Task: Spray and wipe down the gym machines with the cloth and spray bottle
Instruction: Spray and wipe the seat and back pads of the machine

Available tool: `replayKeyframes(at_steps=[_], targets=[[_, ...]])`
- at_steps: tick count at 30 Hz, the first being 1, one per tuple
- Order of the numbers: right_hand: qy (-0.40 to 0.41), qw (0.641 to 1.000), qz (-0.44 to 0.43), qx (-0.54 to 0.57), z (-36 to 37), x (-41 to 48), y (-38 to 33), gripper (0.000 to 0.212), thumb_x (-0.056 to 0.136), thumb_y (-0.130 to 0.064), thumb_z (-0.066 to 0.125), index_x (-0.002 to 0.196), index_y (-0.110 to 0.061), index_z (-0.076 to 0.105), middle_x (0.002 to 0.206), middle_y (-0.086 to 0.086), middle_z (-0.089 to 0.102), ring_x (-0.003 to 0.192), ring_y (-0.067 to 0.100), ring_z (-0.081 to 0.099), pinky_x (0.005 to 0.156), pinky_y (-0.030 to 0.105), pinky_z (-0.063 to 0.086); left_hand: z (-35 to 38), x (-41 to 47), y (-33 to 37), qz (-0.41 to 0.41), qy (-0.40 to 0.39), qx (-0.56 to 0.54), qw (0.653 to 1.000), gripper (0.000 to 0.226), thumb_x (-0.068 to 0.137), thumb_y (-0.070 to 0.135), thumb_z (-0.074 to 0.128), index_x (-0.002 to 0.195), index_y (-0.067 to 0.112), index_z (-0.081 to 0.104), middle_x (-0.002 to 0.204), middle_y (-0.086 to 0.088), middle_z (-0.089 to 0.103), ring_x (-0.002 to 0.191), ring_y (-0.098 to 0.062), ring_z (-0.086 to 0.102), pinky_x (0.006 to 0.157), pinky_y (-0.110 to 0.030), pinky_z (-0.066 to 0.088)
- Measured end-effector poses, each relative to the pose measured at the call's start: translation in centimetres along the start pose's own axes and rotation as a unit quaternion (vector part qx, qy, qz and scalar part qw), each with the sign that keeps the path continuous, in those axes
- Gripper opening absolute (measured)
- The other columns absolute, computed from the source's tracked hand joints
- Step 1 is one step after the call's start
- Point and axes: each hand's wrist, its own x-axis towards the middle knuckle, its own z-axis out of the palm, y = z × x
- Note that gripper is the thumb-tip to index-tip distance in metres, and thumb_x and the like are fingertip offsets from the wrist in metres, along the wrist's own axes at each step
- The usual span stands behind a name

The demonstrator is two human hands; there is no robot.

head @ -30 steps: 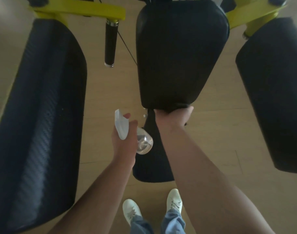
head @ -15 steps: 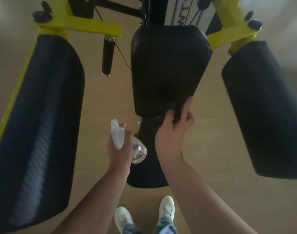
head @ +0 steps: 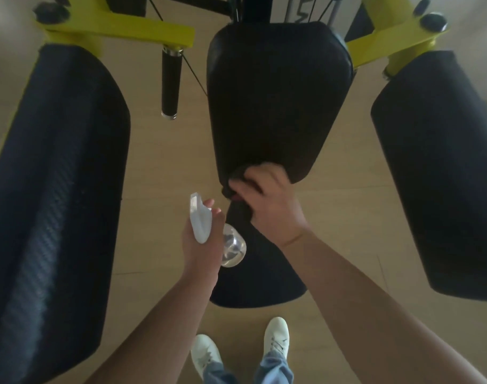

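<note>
**Cloth at the backrest's lower edge**

Your right hand (head: pixel 267 200) curls its fingers round a bunched dark cloth (head: pixel 238 176), pressed against the bottom edge of the black padded backrest (head: pixel 275 101). Just beside it, your left hand (head: pixel 200 253) grips a clear plastic spray bottle with a white trigger head (head: pixel 200 225), above the black seat pad (head: pixel 259 284).

Black pads (head: pixel 275 101) on yellow arms (head: pixel 120 26), clear bottle (head: pixel 232 246), white shoes (head: pixel 277 335)

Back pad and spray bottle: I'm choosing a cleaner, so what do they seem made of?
Back pad: probably black vinyl or leatherette, smooth with a dull sheen. Spray bottle: clear plastic body, see-through with glints, and an opaque white plastic trigger head.
</note>
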Motion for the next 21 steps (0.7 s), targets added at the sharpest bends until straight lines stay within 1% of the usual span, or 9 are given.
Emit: replayKeyframes(at_steps=[2,3,5,8,10,12,16,18,21], targets=[[-0.127,0.992,0.004,-0.004,0.8,-3.5,1.6,0.025,0.085,-0.005,0.072,0.109,-0.006,0.078,0.113,0.013,0.069,0.107,0.034,0.058,0.094,0.047,0.056,-0.1,0.2,-0.1,-0.001,0.003,-0.001,1.0,0.03,0.097,0.03,0.067,0.127,0.034,0.063,0.11,0.005,0.067,0.1,-0.014,0.068,0.075,-0.024,0.053],[-0.16,0.986,0.045,-0.009,0.7,-4.4,2.6,0.032,0.077,-0.002,0.075,0.109,-0.006,0.077,0.111,0.014,0.07,0.107,0.036,0.059,0.09,0.05,0.058,-0.2,0.4,-0.1,-0.004,0.006,-0.005,1.0,0.03,0.097,0.029,0.068,0.126,0.035,0.064,0.108,0.005,0.067,0.098,-0.015,0.068,0.075,-0.026,0.054],[-0.18,0.977,0.113,-0.008,-0.2,-4.9,3.6,0.05,0.062,0.007,0.08,0.11,-0.005,0.076,0.11,0.015,0.07,0.103,0.039,0.062,0.085,0.051,0.06,-0.2,0.9,0.0,-0.006,0.009,-0.008,1.0,0.029,0.097,0.027,0.067,0.124,0.036,0.064,0.104,0.008,0.067,0.094,-0.012,0.068,0.071,-0.022,0.053],[-0.178,0.981,0.061,0.044,-1.3,-3.9,1.1,0.05,0.062,0.006,0.083,0.111,-0.004,0.076,0.11,0.016,0.066,0.105,0.031,0.055,0.086,0.041,0.059,-0.3,1.2,-0.2,0.004,0.012,0.014,1.0,0.032,0.098,0.027,0.066,0.13,0.033,0.062,0.109,0.006,0.066,0.097,-0.011,0.067,0.067,-0.015,0.05],[-0.129,0.989,0.018,0.072,-2.2,-3.2,-1.3,0.044,0.068,0.001,0.087,0.11,-0.005,0.075,0.114,0.011,0.059,0.105,0.028,0.051,0.091,0.038,0.055,0.0,1.0,-0.4,0.001,0.009,0.005,1.0,0.033,0.099,0.027,0.065,0.13,0.032,0.06,0.112,0.007,0.065,0.1,-0.008,0.066,0.073,-0.019,0.048],[-0.032,0.997,-0.004,0.072,-3.5,-1.1,-2.4,0.035,0.078,-0.004,0.086,0.111,-0.006,0.075,0.115,0.007,0.05,0.105,0.027,0.051,0.095,0.035,0.051,0.4,0.8,-0.2,-0.016,0.007,-0.011,1.0,0.029,0.098,0.031,0.066,0.126,0.034,0.061,0.112,0.008,0.066,0.094,0.0,0.067,0.073,-0.021,0.049],[0.172,0.985,-0.005,-0.005,-5.3,5.6,-2.2,0.015,0.096,-0.008,0.072,0.108,-0.01,0.081,0.114,0.004,0.049,0.106,0.025,0.05,0.088,0.041,0.053,1.3,0.9,0.8,0.0,0.012,-0.01,1.0,0.03,0.096,0.024,0.066,0.125,0.033,0.064,0.099,0.003,0.065,0.071,0.007,0.065,0.056,-0.012,0.05],[0.193,0.981,-0.009,-0.027,-5.0,7.6,-1.7,0.017,0.098,-0.009,0.069,0.109,-0.012,0.082,0.117,0.002,0.049,0.109,0.025,0.05,0.088,0.044,0.052,1.6,0.9,1.1,0.014,0.015,-0.006,1.0,0.031,0.097,0.02,0.064,0.126,0.033,0.064,0.095,0.005,0.062,0.064,0.009,0.062,0.054,-0.009,0.047],[0.166,0.985,-0.031,-0.03,-2.8,7.0,-0.9,0.017,0.098,-0.011,0.069,0.109,-0.014,0.081,0.118,0.001,0.054,0.109,0.025,0.051,0.09,0.042,0.05,2.0,1.1,1.1,0.012,0.007,-0.008,1.0,0.03,0.097,0.025,0.064,0.125,0.036,0.063,0.1,0.007,0.067,0.07,0.008,0.065,0.058,-0.012,0.049]])
